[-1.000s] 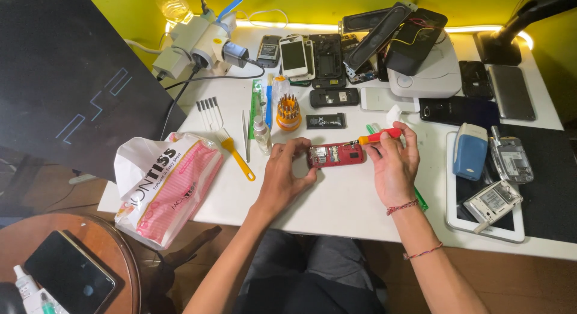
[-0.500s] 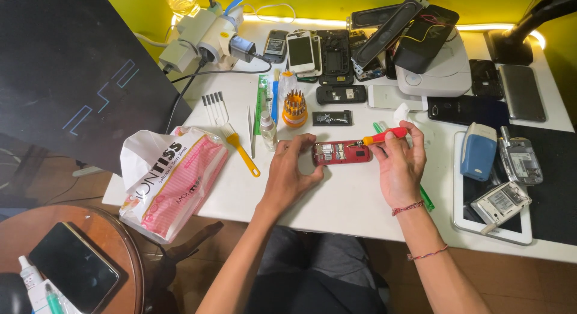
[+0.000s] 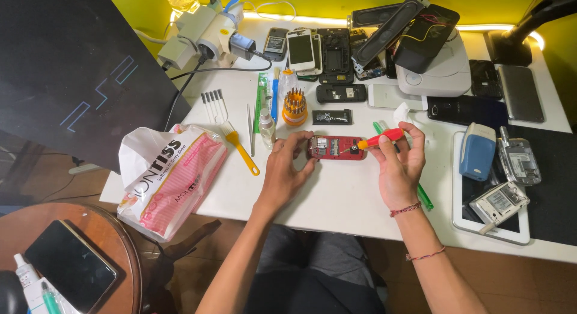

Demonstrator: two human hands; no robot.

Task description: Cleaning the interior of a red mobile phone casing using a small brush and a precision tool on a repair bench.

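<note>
At frame centre, the left hand (image 3: 287, 170) pinches the opened red phone (image 3: 336, 147) on the white surface (image 3: 336, 200); the right hand (image 3: 396, 164) grips a red screwdriver (image 3: 375, 140). The phone looks light, rigid, probably fragile inside; best held by its edges.

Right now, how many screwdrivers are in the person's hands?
1: a red and orange screwdriver in the right hand, tip on the opened red phone that the left hand steadies.
</note>
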